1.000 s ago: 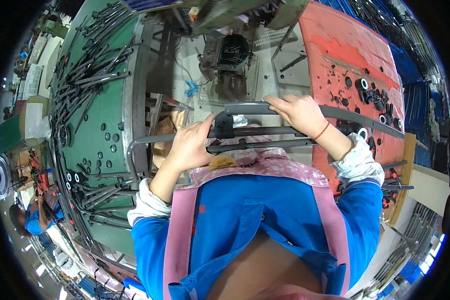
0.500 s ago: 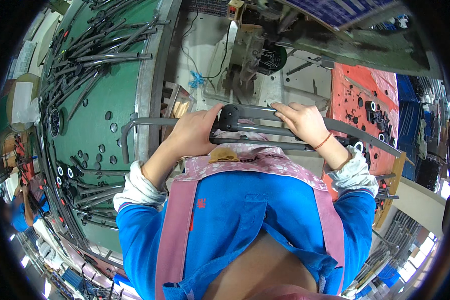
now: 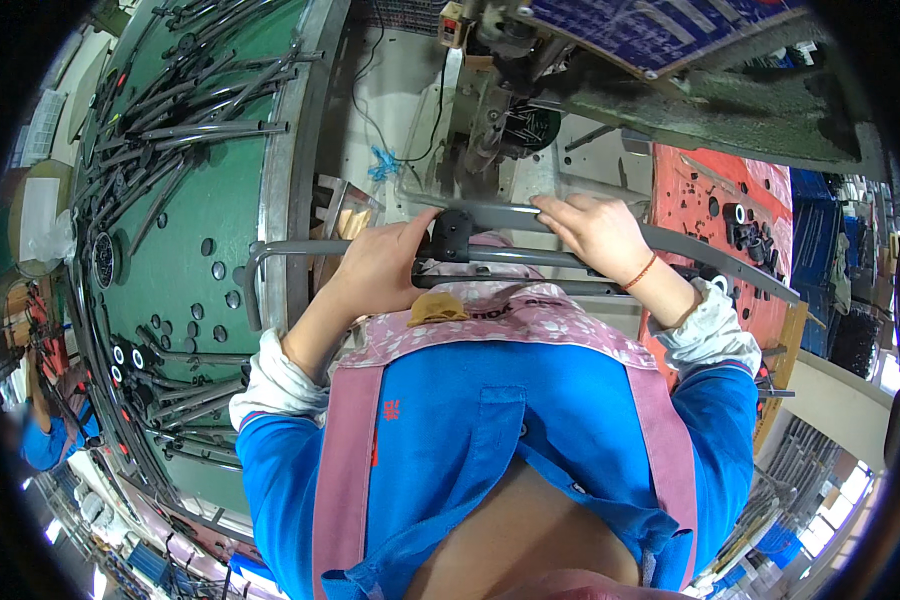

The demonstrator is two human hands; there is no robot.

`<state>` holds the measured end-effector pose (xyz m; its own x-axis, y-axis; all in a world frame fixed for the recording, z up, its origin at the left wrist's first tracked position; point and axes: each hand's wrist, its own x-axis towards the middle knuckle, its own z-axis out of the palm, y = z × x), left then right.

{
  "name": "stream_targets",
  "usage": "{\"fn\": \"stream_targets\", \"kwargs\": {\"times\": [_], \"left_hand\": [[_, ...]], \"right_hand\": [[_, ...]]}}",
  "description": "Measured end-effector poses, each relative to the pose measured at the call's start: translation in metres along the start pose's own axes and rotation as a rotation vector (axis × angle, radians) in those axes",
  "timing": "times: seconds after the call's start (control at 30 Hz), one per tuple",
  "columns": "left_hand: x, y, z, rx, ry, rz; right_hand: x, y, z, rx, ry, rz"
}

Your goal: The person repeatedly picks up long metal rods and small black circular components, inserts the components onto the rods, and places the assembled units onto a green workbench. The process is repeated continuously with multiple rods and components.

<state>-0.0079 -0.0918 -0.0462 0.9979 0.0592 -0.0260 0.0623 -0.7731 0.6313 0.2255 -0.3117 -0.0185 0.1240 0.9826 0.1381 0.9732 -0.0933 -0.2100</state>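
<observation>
A dark grey metal tube frame (image 3: 515,217) lies crosswise in front of my waist. It has several roughly parallel tubes, one bent downward at the left end and one curving away to the right. A black bracket (image 3: 452,237) joins the tubes near the middle. My left hand (image 3: 382,266) is closed around the tubes just left of that bracket, thumb up against it. On the upper tube, my right hand (image 3: 602,238) grips from above, with its fingertips right of the bracket. The palm side of both hands is hidden.
At left, a green table (image 3: 195,285) carries black tubes (image 3: 225,128) and round black caps (image 3: 219,270). A red-covered table (image 3: 685,185) with small black parts stands at right. Ahead is a green machine (image 3: 710,110) below a blue board (image 3: 660,30). A person (image 3: 55,430) is at far left.
The whole view has shifted a little, and the blue board and machine appear lower in it. Both hands keep their hold on the tube frame, which sits slightly further left in the picture.
</observation>
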Motion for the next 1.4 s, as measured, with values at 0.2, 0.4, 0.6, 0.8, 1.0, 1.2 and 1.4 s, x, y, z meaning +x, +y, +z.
{"fn": "stream_targets", "kwargs": {"times": [0.2, 0.4, 0.6, 0.8, 1.0, 1.2, 1.4], "left_hand": [[0.019, 0.02, -0.001, -0.052, -0.054, -0.07], [0.045, 0.024, 0.029, -0.18, 0.121, -0.241], [0.06, 0.031, 0.028, -0.11, 0.197, -0.322], [0.082, 0.028, -0.007, -0.027, 0.301, -0.211], [0.109, 0.041, -0.069, 0.042, 0.196, -0.249], [0.131, 0.033, -0.07, 0.071, 0.178, -0.256], [0.14, 0.024, -0.067, 0.017, 0.253, -0.238]], "right_hand": [[-0.01, 0.016, 0.002, 0.021, -0.036, -0.018], [-0.019, 0.032, 0.006, 0.055, -0.027, -0.021], [-0.018, 0.043, 0.003, 0.082, -0.015, -0.031], [0.004, 0.05, -0.023, 0.092, -0.02, 0.014], [0.019, 0.076, -0.032, -0.295, 0.116, -0.172], [0.028, 0.073, -0.048, -0.065, 0.148, -0.026], [0.021, 0.097, -0.024, -0.167, 0.108, -0.005]]}}
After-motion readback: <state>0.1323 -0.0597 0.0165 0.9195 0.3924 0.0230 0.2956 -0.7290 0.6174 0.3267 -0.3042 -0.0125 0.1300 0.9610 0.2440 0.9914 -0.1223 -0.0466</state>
